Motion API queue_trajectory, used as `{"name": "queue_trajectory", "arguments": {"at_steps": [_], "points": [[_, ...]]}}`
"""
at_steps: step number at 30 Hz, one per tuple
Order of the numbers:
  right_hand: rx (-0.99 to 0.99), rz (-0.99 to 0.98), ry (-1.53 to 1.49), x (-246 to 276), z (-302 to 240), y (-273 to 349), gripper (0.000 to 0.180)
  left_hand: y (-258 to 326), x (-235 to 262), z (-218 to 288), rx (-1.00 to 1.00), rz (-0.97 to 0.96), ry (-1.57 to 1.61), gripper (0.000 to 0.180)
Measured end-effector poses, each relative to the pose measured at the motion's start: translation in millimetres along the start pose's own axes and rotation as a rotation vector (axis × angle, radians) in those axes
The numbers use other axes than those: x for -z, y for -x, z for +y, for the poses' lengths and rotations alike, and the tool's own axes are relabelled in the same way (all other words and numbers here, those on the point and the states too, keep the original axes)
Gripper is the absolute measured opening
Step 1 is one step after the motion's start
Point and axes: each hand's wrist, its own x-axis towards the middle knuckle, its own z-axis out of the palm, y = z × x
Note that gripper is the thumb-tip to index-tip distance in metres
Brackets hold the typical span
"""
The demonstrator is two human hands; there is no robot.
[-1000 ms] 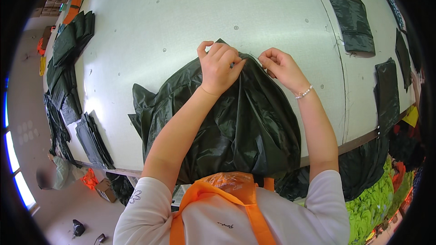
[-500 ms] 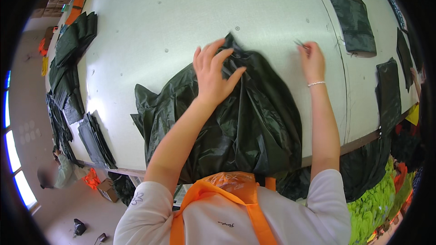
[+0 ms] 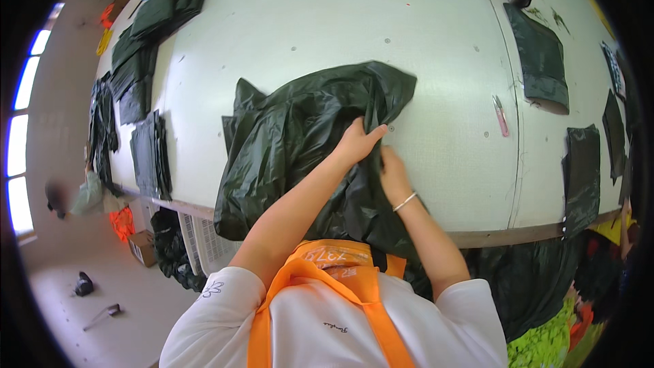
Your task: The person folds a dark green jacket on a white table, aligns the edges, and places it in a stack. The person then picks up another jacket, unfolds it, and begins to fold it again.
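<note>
Both hands have dropped back from the far edge: left hand [image 3: 359, 144] and right hand [image 3: 394, 172] pinch the dark green garment [image 3: 300, 136] together mid-fold, needing smoothing next.

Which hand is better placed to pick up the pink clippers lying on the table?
Right. The right hand lies on the dark green garment on the side toward the pink clippers; the left hand grips fabric, farther away.

Dark green garment [image 3: 300, 129], white table [image 3: 306, 20]
</note>
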Motion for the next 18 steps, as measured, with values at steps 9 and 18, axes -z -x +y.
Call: {"name": "queue_trajectory", "arguments": {"at_steps": [9,18], "points": [[-0.024,0.020,-1.018,42.8,-3.6,26.1,0.041,209.6,31.5,78.1,-0.174,-0.313,0.472,0.036],[0.167,-0.231,-0.280,57.6,-101.9,146.8,0.014,354.3,76.5,62.1,-0.593,-0.992,0.548,0.021]]}}
